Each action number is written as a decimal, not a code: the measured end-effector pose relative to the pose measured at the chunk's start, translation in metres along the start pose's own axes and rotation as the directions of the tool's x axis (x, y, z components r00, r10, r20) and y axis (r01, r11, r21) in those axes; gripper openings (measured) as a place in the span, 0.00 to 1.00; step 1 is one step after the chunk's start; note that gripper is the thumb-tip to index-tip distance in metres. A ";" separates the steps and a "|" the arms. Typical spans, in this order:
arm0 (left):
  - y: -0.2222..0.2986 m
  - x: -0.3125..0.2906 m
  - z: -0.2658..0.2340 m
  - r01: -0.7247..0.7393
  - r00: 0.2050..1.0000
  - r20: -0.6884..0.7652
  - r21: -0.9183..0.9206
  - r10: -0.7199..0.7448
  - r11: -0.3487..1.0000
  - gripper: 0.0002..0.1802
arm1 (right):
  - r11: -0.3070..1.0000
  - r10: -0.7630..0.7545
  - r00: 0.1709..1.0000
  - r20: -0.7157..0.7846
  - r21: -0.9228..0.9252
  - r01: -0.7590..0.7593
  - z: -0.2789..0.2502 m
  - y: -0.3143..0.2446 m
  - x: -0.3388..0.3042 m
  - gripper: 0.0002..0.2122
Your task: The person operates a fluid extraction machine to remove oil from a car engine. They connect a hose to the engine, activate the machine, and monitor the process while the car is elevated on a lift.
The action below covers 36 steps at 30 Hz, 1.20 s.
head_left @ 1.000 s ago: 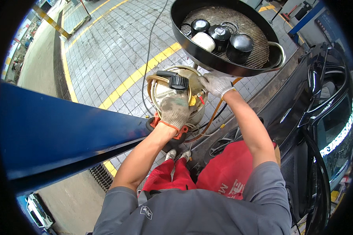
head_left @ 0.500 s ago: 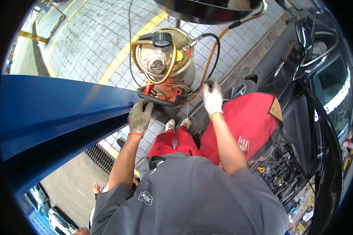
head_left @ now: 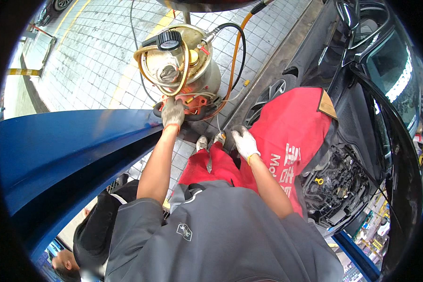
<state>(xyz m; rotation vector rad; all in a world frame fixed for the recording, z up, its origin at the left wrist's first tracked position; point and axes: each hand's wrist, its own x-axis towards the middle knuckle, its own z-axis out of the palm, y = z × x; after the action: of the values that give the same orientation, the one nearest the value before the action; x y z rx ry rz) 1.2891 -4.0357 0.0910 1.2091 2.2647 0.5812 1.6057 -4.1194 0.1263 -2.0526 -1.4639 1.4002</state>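
Gloves knit; L hand at curved blk handle, can't tell grip; R hand half-spread.

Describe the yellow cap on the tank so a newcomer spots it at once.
At the right end of the big blue beam stands a pale round tank. On its top, just right of the tan hose loop, sits the small yellow cap. Its colour sets it apart from the nearby black gauge and red lever.

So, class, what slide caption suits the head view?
Gloved left hand at the orange tray beside a tank; right hand by a red cover.
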 end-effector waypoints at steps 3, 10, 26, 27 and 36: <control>-0.019 0.052 0.025 -0.021 0.999 0.044 0.136 0.015 0.990 0.24 | 0.998 -0.057 0.998 0.039 -0.023 0.058 0.000 -0.011 0.004 0.21; -0.021 0.070 0.009 -0.143 0.913 0.401 0.482 -0.072 0.865 0.35 | 0.995 -0.028 0.987 0.156 -0.087 0.042 0.001 -0.046 0.007 0.24; 0.018 0.024 0.001 -0.392 0.874 0.438 0.377 0.212 0.839 0.35 | 0.958 -0.104 0.672 -0.733 -0.256 -0.132 -0.159 0.133 -0.122 0.14; 0.015 0.015 -0.005 -0.384 0.889 0.408 0.412 0.210 0.826 0.34 | 0.772 0.132 0.609 -0.782 -0.305 -0.558 -0.188 0.175 -0.133 0.13; 0.035 -0.032 -0.028 -0.528 0.802 0.550 0.472 0.232 0.706 0.36 | 0.524 0.819 0.273 -0.505 0.465 -0.713 -0.307 0.464 -0.180 0.26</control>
<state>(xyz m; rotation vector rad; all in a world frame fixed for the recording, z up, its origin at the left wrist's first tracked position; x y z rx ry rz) 1.3091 -4.0487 0.1404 1.9359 1.8138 -0.3416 2.1211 -4.3899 0.0713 -2.8572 0.0647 0.6648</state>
